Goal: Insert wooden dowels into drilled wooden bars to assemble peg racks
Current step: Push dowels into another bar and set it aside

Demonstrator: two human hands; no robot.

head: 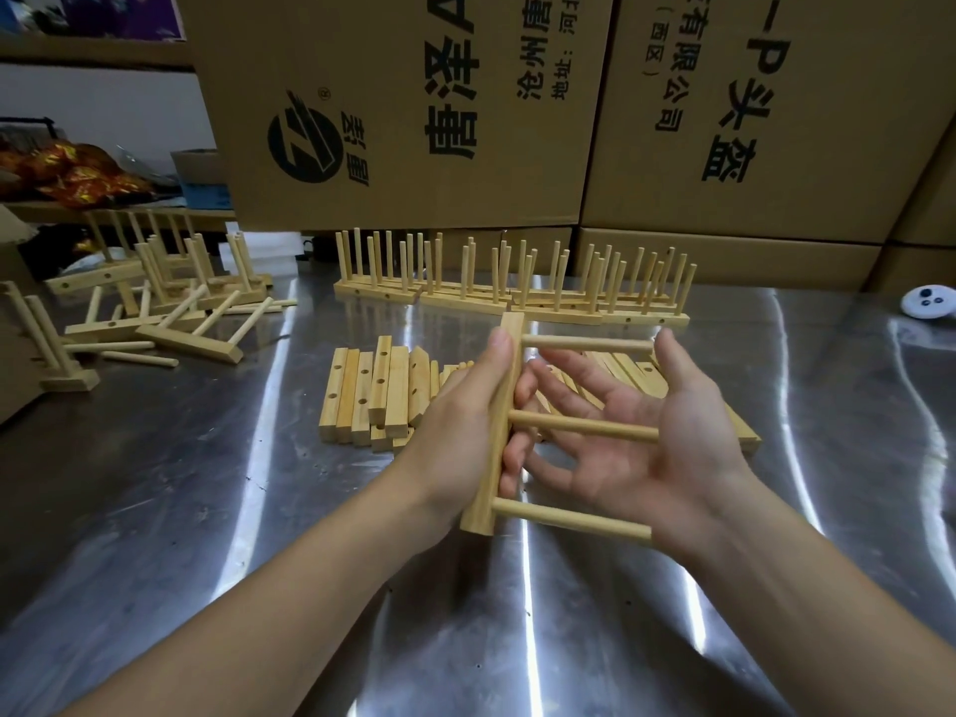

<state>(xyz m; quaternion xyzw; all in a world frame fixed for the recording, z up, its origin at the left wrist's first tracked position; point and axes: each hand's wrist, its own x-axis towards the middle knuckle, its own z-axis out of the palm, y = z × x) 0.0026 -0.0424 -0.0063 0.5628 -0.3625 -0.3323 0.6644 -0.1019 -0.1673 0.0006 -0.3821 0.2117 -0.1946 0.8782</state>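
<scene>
As my left hand point(465, 421) grips the drilled bar point(486, 504) mid-length, right hand point(636, 421) flat against the dowels point(584, 425), I judge it light, stiff.

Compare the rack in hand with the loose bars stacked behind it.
The held rack carries three dowels; the stacked bars show empty holes. The held rack is off the table, gripped by the left hand, dowels pointing toward the open right hand; the stacked bars lie flat on the steel table. Shared: same pale wood bar stock.
</scene>
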